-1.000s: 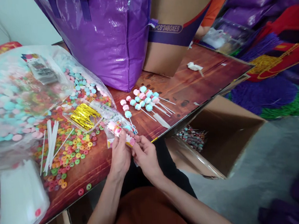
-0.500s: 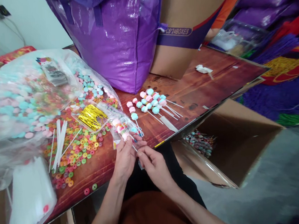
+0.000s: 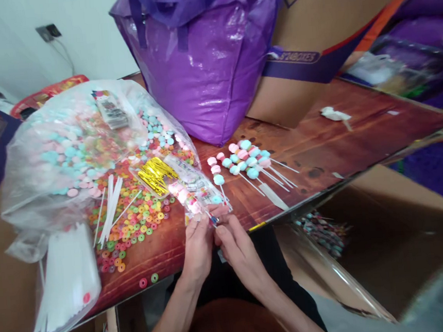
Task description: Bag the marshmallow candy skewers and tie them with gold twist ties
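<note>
Over the table's front edge, both hands work on a candy skewer (image 3: 184,196) of pink and white marshmallow pieces, which seems to sit in a clear wrapper. My left hand (image 3: 198,243) is closed around its lower end, just below the candy. My right hand (image 3: 233,240) pinches the stick or wrapper neck right beside the left fingers. A small dark blue bit shows between the hands, too small to name. Behind the skewer lie printed clear wrappers (image 3: 199,181). Gold twist ties (image 3: 154,174) fill a small clear tray to the left.
Several finished marshmallow skewers (image 3: 250,159) lie right of the hands. Ring gummies (image 3: 133,223), white sticks (image 3: 111,209) and a large clear candy bag (image 3: 24,173) cover the left. A purple bag (image 3: 206,79) and carton (image 3: 299,35) stand behind. An open box (image 3: 369,261) sits below right.
The view has swung left, so everything appears farther right. My right hand has come in closer to my left hand along the stick. The skewer stays held.
</note>
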Available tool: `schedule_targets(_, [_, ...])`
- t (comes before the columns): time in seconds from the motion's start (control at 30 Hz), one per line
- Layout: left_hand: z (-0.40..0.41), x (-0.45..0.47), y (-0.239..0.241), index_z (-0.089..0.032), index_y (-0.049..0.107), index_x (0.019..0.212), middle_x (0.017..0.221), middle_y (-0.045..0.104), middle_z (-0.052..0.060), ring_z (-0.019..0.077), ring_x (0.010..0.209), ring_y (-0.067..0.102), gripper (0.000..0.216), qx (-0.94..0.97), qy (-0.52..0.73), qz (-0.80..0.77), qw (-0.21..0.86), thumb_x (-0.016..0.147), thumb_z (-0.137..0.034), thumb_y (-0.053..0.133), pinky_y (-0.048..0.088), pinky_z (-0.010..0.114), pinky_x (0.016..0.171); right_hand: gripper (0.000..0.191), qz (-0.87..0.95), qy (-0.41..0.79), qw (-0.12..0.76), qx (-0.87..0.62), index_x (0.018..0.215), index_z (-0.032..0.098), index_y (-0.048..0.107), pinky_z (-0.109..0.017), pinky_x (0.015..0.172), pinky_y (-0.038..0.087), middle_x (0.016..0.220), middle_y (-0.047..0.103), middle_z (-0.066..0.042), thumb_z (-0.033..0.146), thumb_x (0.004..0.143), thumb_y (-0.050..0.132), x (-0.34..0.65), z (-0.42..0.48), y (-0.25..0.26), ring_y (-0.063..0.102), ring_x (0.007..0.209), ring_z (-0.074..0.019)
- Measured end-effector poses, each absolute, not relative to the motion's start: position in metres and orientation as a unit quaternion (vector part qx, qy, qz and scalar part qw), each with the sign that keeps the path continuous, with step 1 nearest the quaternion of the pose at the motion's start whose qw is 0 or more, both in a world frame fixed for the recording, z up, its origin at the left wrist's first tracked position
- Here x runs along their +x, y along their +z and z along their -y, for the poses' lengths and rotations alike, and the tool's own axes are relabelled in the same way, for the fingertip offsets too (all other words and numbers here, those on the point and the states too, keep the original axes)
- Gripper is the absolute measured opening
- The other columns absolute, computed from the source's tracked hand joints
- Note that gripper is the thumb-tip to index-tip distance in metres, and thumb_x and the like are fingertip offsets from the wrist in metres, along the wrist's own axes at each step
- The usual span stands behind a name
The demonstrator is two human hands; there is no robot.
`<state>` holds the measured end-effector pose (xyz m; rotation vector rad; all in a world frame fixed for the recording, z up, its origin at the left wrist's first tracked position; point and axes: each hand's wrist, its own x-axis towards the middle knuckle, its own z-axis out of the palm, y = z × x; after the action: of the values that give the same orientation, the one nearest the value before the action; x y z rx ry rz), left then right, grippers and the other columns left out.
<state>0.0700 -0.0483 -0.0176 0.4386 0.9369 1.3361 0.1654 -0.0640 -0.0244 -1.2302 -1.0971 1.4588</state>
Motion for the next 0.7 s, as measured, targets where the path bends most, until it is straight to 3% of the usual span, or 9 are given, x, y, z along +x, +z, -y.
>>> schedule_targets(0.2, [0.055, 0.042, -0.005, -0.019, 0.074, 0.108, 0.098, 0.074, 0.011, 0.0263, 0.098, 0.067, 0.037, 0.204, 0.572, -0.371, 0.702, 0.082, -0.045, 0.072, 0.049, 0.039, 0.090, 0.044, 0.296, 0.748, 0.433, -0.408, 0.064, 0.022, 0.043, -0.021, 0.039, 0.013, 0.046, 0.028, 0.012, 0.055, 0.084, 0.065, 0.145, 0.049, -0.012, 0.015, 0.040, -0.0051])
schedule_targets(0.3, [0.060, 0.013, 0.004, -0.018, 0.074, 0.103, 0.084, 0.068, 0.007, 0.0221, 0.083, 0.064, 0.035, 0.200, 0.596, -0.357, 0.691, 0.078, -0.042, 0.077, 0.050, 0.037, 0.083, 0.040, 0.422, 0.747, 0.353, -0.373, 0.064, 0.021, 0.049, -0.022, 0.041, 0.019, 0.045, 0.035, 0.009, 0.049, 0.091, 0.056, 0.137, 0.040, 0.003, 0.024, 0.039, -0.0065])
schedule_targets(0.4, [0.063, -0.016, 0.006, -0.017, 0.072, 0.102, 0.062, 0.047, -0.003, 0.0122, 0.062, 0.050, 0.030, 0.177, 0.678, -0.364, 0.614, 0.080, -0.038, 0.077, 0.048, 0.029, 0.070, 0.038, 0.676, 0.586, 0.267, -0.359, 0.060, 0.019, 0.050, -0.024, 0.051, 0.030, 0.050, 0.049, 0.004, 0.029, 0.096, 0.046, 0.129, 0.018, 0.020, 0.043, 0.047, -0.0101])
schedule_targets(0.47, [0.063, -0.030, 0.003, -0.016, 0.070, 0.101, 0.059, 0.034, -0.007, 0.0084, 0.055, 0.036, 0.027, 0.161, 0.719, -0.386, 0.556, 0.082, -0.035, 0.075, 0.042, 0.023, 0.059, 0.034, 0.782, 0.427, 0.261, -0.372, 0.061, 0.020, 0.052, -0.026, 0.056, 0.032, 0.056, 0.054, 0.002, 0.019, 0.094, 0.046, 0.115, -0.006, 0.029, 0.050, 0.054, -0.0124])
schedule_targets(0.53, [0.064, -0.037, -0.002, -0.015, 0.068, 0.096, 0.059, 0.032, -0.007, 0.0074, 0.053, 0.029, 0.025, 0.158, 0.719, -0.420, 0.530, 0.082, -0.034, 0.075, 0.035, 0.020, 0.051, 0.028, 0.824, 0.293, 0.272, -0.402, 0.070, 0.020, 0.060, -0.028, 0.062, 0.037, 0.070, 0.063, -0.002, 0.015, 0.094, 0.046, 0.093, -0.035, 0.032, 0.057, 0.066, -0.0159])
schedule_targets(0.6, [0.067, -0.037, -0.007, -0.016, 0.064, 0.089, 0.061, 0.034, -0.007, 0.0073, 0.053, 0.029, 0.024, 0.160, 0.705, -0.450, 0.524, 0.081, -0.035, 0.076, 0.030, 0.020, 0.049, 0.023, 0.846, 0.194, 0.226, -0.441, 0.078, 0.020, 0.066, -0.030, 0.065, 0.039, 0.084, 0.067, -0.007, 0.013, 0.092, 0.049, 0.066, -0.064, 0.030, 0.061, 0.077, -0.0205])
schedule_targets(0.7, [0.070, -0.032, -0.012, -0.019, 0.055, 0.081, 0.062, 0.037, -0.007, 0.0070, 0.054, 0.029, 0.028, 0.152, 0.699, -0.470, 0.518, 0.081, -0.037, 0.076, 0.029, 0.019, 0.049, 0.027, 0.855, 0.142, 0.142, -0.479, 0.095, 0.020, 0.070, -0.034, 0.072, 0.044, 0.100, 0.069, -0.014, 0.008, 0.091, 0.047, 0.033, -0.096, 0.022, 0.063, 0.092, -0.0265])
